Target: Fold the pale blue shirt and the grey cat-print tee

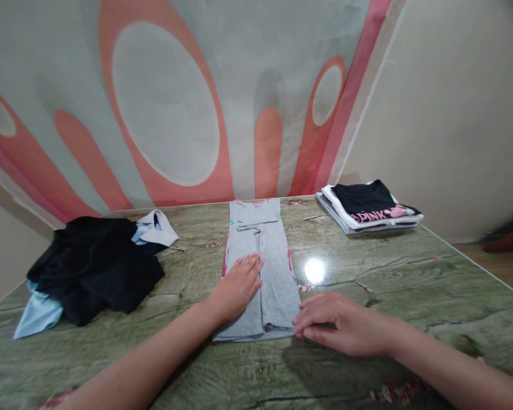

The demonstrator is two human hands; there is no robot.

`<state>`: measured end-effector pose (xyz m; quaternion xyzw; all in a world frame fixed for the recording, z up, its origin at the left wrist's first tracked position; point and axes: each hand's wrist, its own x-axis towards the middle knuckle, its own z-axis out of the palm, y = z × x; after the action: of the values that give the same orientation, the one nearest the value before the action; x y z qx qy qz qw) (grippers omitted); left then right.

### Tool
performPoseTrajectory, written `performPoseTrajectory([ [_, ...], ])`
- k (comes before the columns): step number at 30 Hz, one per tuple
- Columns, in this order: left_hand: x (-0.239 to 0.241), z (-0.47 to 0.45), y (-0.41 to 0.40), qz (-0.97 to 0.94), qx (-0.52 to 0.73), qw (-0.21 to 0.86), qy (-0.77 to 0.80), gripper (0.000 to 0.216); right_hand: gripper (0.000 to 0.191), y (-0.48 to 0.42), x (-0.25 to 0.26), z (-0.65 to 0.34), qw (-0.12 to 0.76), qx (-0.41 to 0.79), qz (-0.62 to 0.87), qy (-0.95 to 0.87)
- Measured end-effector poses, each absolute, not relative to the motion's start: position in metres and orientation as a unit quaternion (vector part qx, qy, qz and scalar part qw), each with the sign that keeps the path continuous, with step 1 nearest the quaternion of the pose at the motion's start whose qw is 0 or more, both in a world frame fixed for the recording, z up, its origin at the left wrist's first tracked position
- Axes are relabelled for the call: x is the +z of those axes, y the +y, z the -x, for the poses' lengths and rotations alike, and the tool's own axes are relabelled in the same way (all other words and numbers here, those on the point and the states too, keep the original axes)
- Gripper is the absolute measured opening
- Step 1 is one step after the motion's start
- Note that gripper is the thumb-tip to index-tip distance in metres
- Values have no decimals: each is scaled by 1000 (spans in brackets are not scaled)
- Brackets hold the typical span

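A grey garment [265,250], folded into a long narrow strip with pink trim at its sides, lies in the middle of the table. My left hand [238,285] rests flat on its left half, fingers stretched out and together. My right hand [337,326] lies at the garment's near right corner, fingers curled and pressed together at the hem; whether they pinch the cloth is unclear.
A loose heap of black and light blue clothes [94,267] sits at the left. A neat stack of folded shirts [370,209], black with pink lettering on top, stands at the far right. The glossy wood-pattern table [410,285] meets a patterned wall [166,114].
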<state>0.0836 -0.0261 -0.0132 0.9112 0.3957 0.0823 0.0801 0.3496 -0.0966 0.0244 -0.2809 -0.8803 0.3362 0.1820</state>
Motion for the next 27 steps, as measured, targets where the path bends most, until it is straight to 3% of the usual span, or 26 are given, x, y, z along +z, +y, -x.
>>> performPoseTrajectory([
  [3, 1, -86, -52, -905, 138, 135, 380, 50, 20, -107, 19, -345, 232, 275, 364, -859],
  [6, 10, -88, -83, -888, 175, 180, 386, 53, 22, -112, 5, -336, 207, 208, 414, -862],
  [10, 10, -91, -98, -866, 184, 193, 423, 33, 14, -114, -7, -328, 187, 185, 431, -863],
  [16, 4, -94, -92, -880, 166, 173, 411, 11, 20, -117, -13, -323, 188, 120, 448, -866],
  [20, 6, -94, -95, -869, 201, 199, 406, 6, 12, -119, -17, -321, 182, 71, 441, -876],
  [27, 4, -92, -97, -868, 229, 242, 368, 6, 23, -120, -22, -319, 196, 58, 467, -860],
])
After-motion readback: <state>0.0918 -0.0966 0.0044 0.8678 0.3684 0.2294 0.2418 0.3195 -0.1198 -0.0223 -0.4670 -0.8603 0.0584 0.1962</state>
